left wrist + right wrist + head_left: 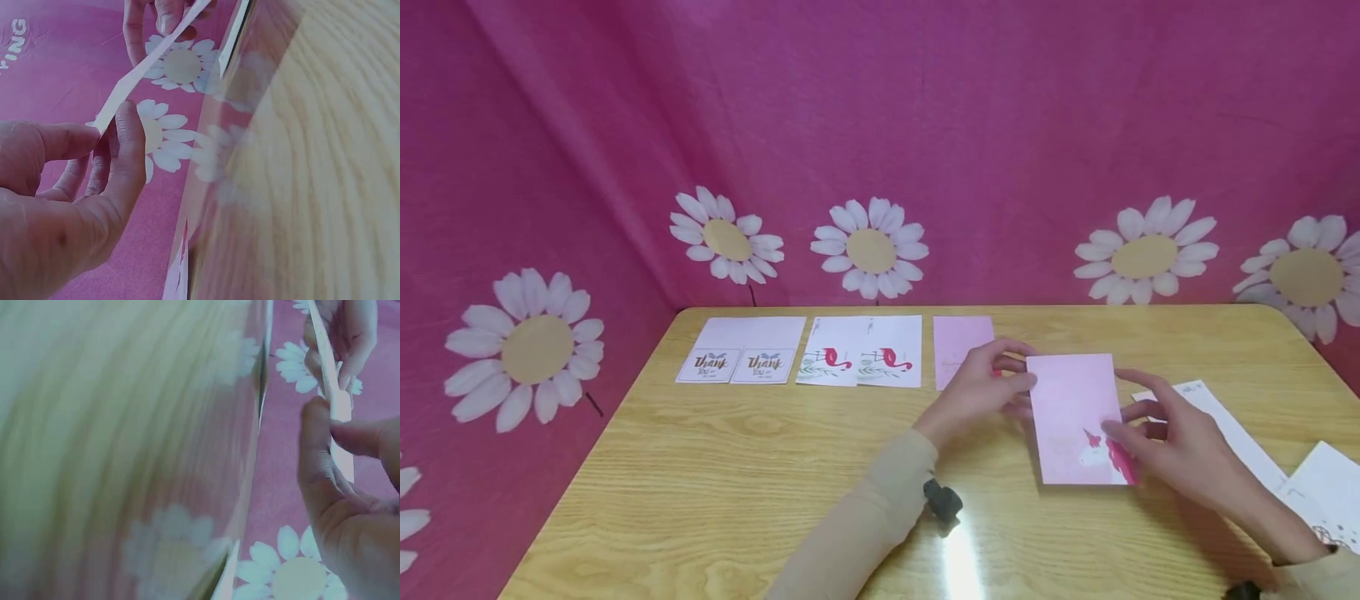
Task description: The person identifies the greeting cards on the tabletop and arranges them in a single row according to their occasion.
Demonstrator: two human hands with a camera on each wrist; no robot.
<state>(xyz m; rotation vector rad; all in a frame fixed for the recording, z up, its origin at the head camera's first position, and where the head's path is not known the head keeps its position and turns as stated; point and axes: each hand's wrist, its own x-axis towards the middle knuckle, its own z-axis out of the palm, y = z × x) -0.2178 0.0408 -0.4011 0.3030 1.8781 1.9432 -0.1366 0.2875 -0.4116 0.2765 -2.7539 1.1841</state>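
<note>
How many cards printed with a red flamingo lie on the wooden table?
2: two white flamingo cards side by side in the back row, left one and right one, between the thank-you cards and a pink card.

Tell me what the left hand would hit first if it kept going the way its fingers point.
Probably the pale pink card lying flat just beyond the left hand; depth is unclear.

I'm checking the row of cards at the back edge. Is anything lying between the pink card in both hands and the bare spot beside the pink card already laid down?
Nothing visible does. The pink card, pinched by the left hand and right hand, hangs just in front of the laid pink card; only bare table lies to its right.
</note>
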